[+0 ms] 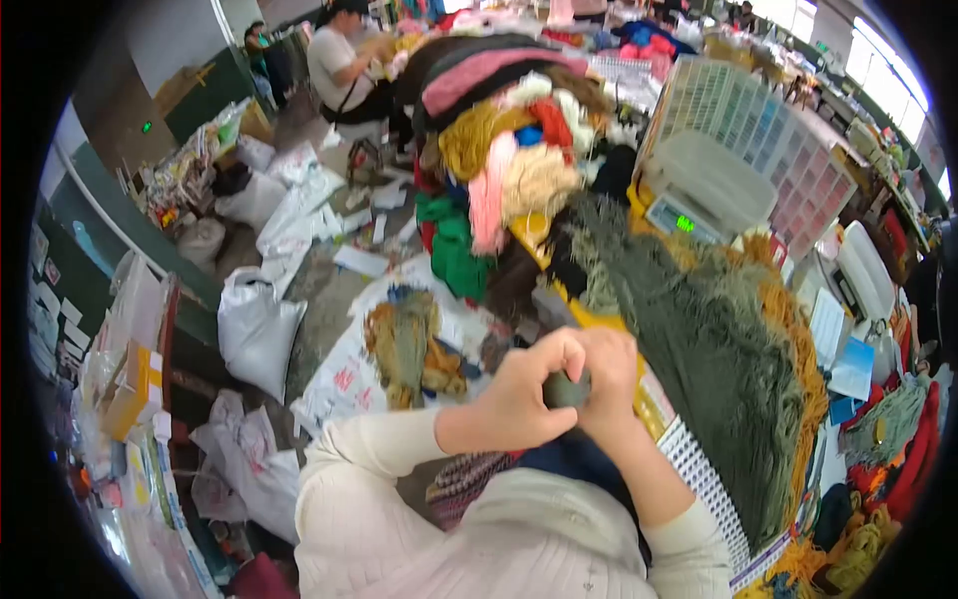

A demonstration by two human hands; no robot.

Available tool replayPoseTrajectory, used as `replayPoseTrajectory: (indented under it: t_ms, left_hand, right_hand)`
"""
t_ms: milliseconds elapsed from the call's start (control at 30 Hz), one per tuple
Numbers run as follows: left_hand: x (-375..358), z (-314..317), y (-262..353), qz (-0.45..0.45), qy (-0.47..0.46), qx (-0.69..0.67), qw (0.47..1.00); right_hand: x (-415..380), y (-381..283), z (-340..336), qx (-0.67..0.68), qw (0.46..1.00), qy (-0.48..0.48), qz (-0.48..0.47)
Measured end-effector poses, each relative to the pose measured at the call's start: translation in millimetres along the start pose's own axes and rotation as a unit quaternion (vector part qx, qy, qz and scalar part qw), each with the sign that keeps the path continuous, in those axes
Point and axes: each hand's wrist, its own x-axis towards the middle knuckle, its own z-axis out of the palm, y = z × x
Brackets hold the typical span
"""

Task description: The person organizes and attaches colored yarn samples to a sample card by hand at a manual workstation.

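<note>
My left hand [514, 389] and my right hand [611, 374] meet in front of my body, fingers curled toward each other. Between them shows a small dark green bundle [566, 390], perhaps of yarn; the fingers cover most of it. Just right of my hands, a large heap of dark green yarn [689, 349] lies along the table, with orange-brown yarn [788, 329] at its far side. Below and left of my hands, olive and brown yarn scraps [404, 344] rest on a white sack on the floor.
A scale with a green display [679, 222] and clear tub [714, 175] stands behind the yarn, beside a plastic crate [738, 120]. Multicoloured yarn [539, 180] is piled ahead. White sacks [257, 329] lie left. A person [339, 70] sits at the back left.
</note>
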Motion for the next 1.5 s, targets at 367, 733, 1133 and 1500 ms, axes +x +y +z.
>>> replayPoseTrajectory:
  t_ms: [367, 733, 1133, 1500]
  left_hand:
    - [-0.3, -95.8, -2.4, -0.025, 0.171, 0.114, 0.978]
    - [-44.3, -234.4, -160.0, -0.184, 0.256, 0.537, 0.782]
    - [-2.2, -11.3, -260.8, -0.116, -0.232, 0.238, 0.936]
    - [100.4, 102.8, -230.7, 0.013, 0.017, 0.343, 0.939]
  right_hand:
    - [-5.0, 20.4, 16.0, 0.130, 0.971, -0.157, 0.125]
    - [-127.5, 62.7, 7.0, 0.150, 0.879, -0.280, 0.356]
    - [-170.6, 38.2, -14.1, 0.174, 0.878, -0.207, 0.396]
    - [-211.7, 14.3, -67.6, 0.184, 0.867, -0.065, 0.458]
